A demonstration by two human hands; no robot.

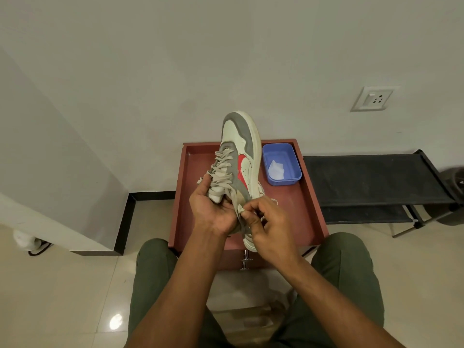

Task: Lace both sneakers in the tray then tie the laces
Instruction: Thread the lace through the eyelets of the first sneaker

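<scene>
A white and grey sneaker (244,156) with a red side mark is held up over the reddish-brown tray (305,209), toe pointing away from me and tilted onto its side. Beige laces (221,169) criss-cross its eyelets. My left hand (211,209) grips the shoe at the tongue and collar, thumb up along the lacing. My right hand (267,222) pinches a lace end (240,209) next to the top eyelets. No second sneaker shows in the tray.
A blue plastic tub (281,163) with a white crumpled piece inside sits at the tray's far right. A black mesh rack (371,182) stands to the right against the wall. My knees in green trousers flank the tray's near edge.
</scene>
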